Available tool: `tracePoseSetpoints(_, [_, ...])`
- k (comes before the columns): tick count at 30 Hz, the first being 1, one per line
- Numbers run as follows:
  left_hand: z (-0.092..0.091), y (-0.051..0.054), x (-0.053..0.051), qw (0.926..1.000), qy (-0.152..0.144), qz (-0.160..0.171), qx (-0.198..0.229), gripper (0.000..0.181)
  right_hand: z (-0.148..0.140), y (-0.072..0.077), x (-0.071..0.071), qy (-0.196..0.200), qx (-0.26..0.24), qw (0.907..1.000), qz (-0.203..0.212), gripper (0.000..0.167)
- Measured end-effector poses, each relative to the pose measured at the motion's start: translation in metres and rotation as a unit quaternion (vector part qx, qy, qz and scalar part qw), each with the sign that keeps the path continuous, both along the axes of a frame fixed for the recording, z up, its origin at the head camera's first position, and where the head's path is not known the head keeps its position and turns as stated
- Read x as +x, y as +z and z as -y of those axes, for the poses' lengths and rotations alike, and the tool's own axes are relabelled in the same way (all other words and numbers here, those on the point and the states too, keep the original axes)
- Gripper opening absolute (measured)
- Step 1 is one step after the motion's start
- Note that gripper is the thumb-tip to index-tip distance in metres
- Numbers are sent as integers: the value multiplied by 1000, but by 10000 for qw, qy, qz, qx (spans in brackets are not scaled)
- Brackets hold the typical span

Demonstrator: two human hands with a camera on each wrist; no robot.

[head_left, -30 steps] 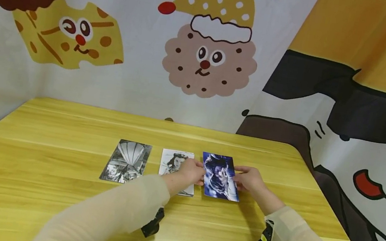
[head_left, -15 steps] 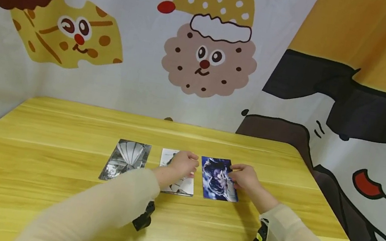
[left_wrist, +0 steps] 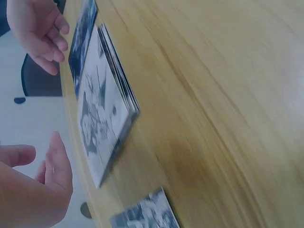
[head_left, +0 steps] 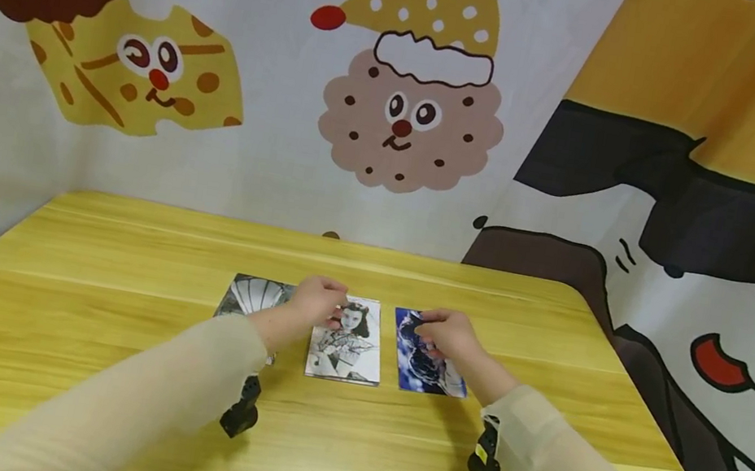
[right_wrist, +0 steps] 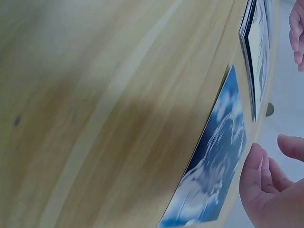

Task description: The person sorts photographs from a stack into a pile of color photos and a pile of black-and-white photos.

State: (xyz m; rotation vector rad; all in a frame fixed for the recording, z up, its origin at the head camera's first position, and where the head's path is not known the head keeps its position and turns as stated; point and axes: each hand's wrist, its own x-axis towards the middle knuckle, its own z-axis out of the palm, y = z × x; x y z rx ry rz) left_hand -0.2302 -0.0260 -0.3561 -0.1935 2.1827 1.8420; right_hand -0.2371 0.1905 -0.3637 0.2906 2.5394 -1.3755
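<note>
Three picture cards or photo prints lie in a row. A small stack of cards [head_left: 347,354] sits in the middle, topped by a black-and-white drawing or photo of a dark-haired figure; its layered edges show in the left wrist view. My left hand [head_left: 313,304] hovers between that stack and the grey balloon-like picture [head_left: 249,296], which it partly hides. The fingers and thumb are apart, holding nothing. My right hand [head_left: 452,336] hangs over the upper part of the blue picture [head_left: 429,375], fingers loosely bent. In the right wrist view nothing is between its thumb and fingers.
The pictures lie on a yellow wood-grain table [head_left: 106,357]. Behind it hangs a white curtain [head_left: 259,184] printed with cartoon figures. A black wrist camera [head_left: 242,408] is strapped under the left sleeve, and another wrist camera [head_left: 486,454] under the right.
My left hand has left the blue picture's edge and moved left past the middle stack, uncovering it. My right hand has let go of the blue picture, now flat, and shifted left above it.
</note>
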Motion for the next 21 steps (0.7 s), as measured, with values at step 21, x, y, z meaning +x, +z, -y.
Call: tracePoseSetpoints(21, [37, -17, 10, 9961, 8, 243, -847, 39, 38, -10, -2, 326, -286, 9985, 331, 42])
